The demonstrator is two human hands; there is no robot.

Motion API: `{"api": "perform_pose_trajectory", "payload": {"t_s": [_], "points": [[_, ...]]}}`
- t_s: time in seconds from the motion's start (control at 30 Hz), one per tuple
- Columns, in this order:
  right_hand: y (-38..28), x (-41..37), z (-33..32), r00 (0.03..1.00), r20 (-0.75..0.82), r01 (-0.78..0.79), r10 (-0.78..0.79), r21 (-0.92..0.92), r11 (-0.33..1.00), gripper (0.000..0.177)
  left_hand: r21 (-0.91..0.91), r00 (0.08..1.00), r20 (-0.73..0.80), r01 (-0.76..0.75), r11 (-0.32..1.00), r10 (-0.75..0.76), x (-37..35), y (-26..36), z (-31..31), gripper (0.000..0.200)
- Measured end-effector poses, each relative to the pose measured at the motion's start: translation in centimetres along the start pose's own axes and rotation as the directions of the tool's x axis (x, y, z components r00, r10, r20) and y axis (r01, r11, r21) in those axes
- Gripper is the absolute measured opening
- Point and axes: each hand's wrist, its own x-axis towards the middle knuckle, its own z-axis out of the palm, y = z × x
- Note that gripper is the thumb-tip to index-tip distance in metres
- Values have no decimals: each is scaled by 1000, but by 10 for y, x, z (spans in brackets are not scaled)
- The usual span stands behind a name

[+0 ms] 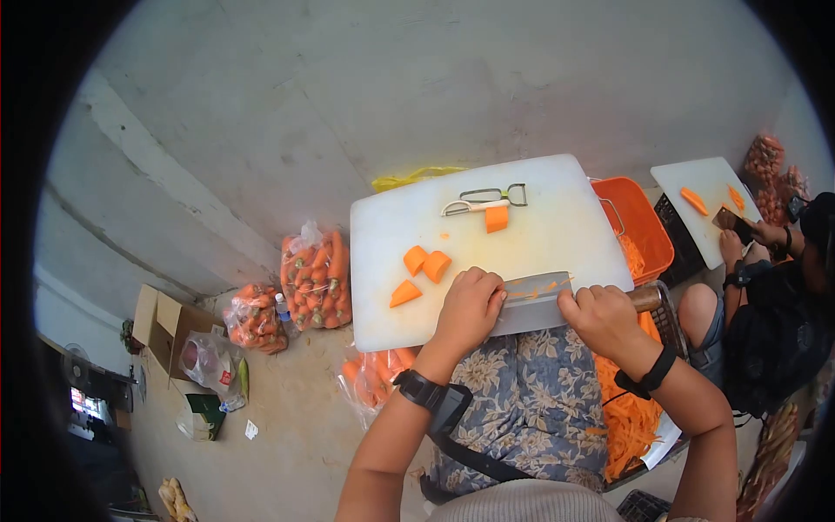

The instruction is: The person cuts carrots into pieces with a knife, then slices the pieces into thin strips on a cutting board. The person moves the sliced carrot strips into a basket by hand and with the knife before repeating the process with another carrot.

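Observation:
A cleaver [535, 296] lies crosswise at the near edge of the white cutting board [539, 209], with bits of carrot on its wide blade. My left hand [470, 306] is closed on the blade's left end. At the other end my right hand [600, 315] grips the blade beside the wooden handle [644, 299]; its fingertips are partly hidden. Three cut carrot pieces [426, 263] lie on the board's left side. Further back, a carrot chunk [497, 219] touches a white-handled peeler [465, 207], and a dark peeler [513, 195] lies behind it.
Bags of carrots [317, 278] stand on the floor to the left. An orange bin [642, 226] and heaped carrot shreds [631, 426] are on the right. Beyond, another person [783, 287] cuts carrots on a second board [696, 187]. A cardboard box [165, 326] sits far left.

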Motion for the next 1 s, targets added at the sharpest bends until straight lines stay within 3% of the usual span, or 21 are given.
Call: {"api": "perform_pose_trajectory", "payload": {"t_s": [0.2, 0.27, 0.3, 0.37, 0.4, 0.47, 0.53, 0.6, 0.7, 0.83, 1.0], "points": [[15, -17, -3, 999, 33, -26, 28, -44, 999, 17, 81, 990, -95, 109, 991, -101, -12, -44, 1, 7], [24, -26, 4, 990, 54, -127, 128, -7, 992, 22, 279, 968, -121, 244, 929, -218, -21, -68, -1, 6], [30, -32, 6, 992, 54, -118, 118, -9, 993, 22, 265, 955, -170, 281, 922, -242, -25, -71, -5, 6], [42, -41, 13, 931, 170, -332, 323, 25, 943, 23, 255, 941, -244, 297, 920, -236, -34, -73, -8, 7], [47, -43, 16, 932, 171, -330, 321, 26, 944, 23, 251, 924, -308, 309, 917, -227, -37, -69, -11, 7], [54, -46, 21, 847, 273, -510, 456, 174, 842, 23, 211, 938, -293, 251, 945, -184, -44, -54, -7, 9], [54, -44, 29, 806, 294, -572, 513, 166, 803, 22, 158, 948, -283, 196, 968, -145, -48, -36, 5, 11], [51, -39, 33, 703, 346, -710, 621, 298, 638, 21, 77, 990, -132, 56, 996, -45, -51, -21, 22, 13], [49, -35, 41, 661, 407, -748, 630, 304, 589, 23, 80, 999, -30, 14, 997, -11, -51, -9, 40, 15], [52, -31, 38, 657, 454, -749, 602, 299, 592, 23, 96, 999, -27, 29, 995, -27, -48, -12, 46, 18], [56, -25, 36, 672, 543, -701, 505, 244, 670, 23, 57, 997, 9, 81, 995, -81, -48, -22, 45, 19]]}}
